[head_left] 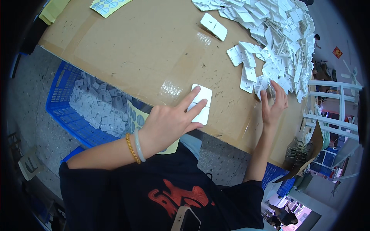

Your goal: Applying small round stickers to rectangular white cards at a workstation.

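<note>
A white rectangular plastic plate [200, 109] with a line across its middle lies near the table's front edge. Across its top rest the fingers of my left hand [165, 121], with the thumb at its near edge. My right hand [273, 106] is beside the big pile of similar white plates [283, 42], its fingers apart and bent toward the nearest ones. Whether those fingertips touch a plate I cannot tell. Another white plate [214, 26] lies by itself farther back.
Below the table's left edge stands a blue plastic basket [58, 102] with many small pale pieces inside. A yellow sheet of round blue stickers [109, 7] lies at the far left; another sticker sheet [135, 118] shows behind my left wrist. Right of the table is a white metal rack [331, 94].
</note>
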{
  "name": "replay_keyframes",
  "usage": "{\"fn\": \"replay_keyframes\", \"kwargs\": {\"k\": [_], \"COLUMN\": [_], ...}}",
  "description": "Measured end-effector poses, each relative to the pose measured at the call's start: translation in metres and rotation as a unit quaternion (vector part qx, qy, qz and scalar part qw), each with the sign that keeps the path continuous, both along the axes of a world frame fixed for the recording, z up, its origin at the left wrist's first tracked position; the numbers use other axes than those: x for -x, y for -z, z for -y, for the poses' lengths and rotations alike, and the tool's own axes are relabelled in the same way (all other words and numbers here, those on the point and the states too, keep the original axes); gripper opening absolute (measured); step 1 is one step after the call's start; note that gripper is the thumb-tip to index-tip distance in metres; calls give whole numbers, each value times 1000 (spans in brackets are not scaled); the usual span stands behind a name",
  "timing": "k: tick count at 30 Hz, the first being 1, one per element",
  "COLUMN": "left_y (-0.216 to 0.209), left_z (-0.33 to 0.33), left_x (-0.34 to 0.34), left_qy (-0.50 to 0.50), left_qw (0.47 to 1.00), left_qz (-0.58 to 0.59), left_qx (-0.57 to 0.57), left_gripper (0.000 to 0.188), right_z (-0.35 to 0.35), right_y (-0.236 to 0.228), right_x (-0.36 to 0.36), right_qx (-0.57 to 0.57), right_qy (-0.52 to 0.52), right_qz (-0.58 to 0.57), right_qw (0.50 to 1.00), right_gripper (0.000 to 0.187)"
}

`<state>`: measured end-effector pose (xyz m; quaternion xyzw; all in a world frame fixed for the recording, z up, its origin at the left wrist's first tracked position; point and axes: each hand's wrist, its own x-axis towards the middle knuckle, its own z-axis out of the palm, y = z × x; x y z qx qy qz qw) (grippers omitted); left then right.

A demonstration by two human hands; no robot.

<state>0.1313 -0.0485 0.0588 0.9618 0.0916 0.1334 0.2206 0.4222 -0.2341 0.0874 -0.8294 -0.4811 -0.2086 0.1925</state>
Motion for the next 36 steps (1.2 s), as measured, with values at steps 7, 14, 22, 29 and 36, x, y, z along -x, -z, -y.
{"fn": "replay_keyframes", "kwargs": {"k": [7,14,22,29,36], "left_y": [5,0,-4,-8,-10], "left_z": [1,-1,-8,-18,-23], "left_x": [-4,-2,0,5,-1], "left_qy": [-21,-17,-17,-27,0], "left_qw": [1000,1000,999,995,998], "left_qz": [21,-17,-17,0,-28], "left_qx": [1,-14,40,92,63], "left_gripper": [58,62,73,76,73], "right_z": [-63,-10,-31,-46,2], "right_y": [-1,-38,-24,-10,-11], "right_x": [19,80,76,39,61], "right_qx": [106,54,60,185,-40], "right_qy": [209,129,126,55,136], "right_qz": [34,-205,-118,82,-576], "right_qw": [972,969,983,978,805], "right_gripper": [52,32,51,30,25]}}
